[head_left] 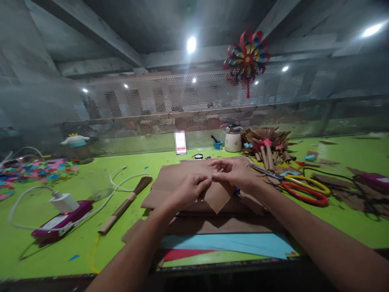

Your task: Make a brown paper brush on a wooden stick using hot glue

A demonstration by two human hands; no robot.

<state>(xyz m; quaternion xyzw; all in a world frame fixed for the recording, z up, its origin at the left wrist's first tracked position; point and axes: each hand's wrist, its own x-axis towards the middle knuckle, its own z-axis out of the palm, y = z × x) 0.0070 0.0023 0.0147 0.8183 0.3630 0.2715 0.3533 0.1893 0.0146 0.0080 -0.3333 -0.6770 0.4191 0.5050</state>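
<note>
Both hands meet over a stack of brown kraft paper point(170, 178) in the middle of the table. My left hand point(194, 187) is closed, thumb and fingers pinching the upper edge of a small piece of brown paper point(218, 198). From the right, my right hand point(232, 172) pinches the same piece near its top, fingertips almost touching those of the left. One corner of the piece points down towards me. Under the stack, strips of light blue paper point(225, 242) and red paper point(185, 254) stick out at the table's front edge.
Scissors point(299, 188) with red and yellow handles lie at right, near a pile of brown paper bundles point(269, 146). A purple power strip point(62, 223) with a white charger and a rolled paper bundle point(124, 206) lie left. A phone point(180, 142) and white bottle point(233, 138) stand behind.
</note>
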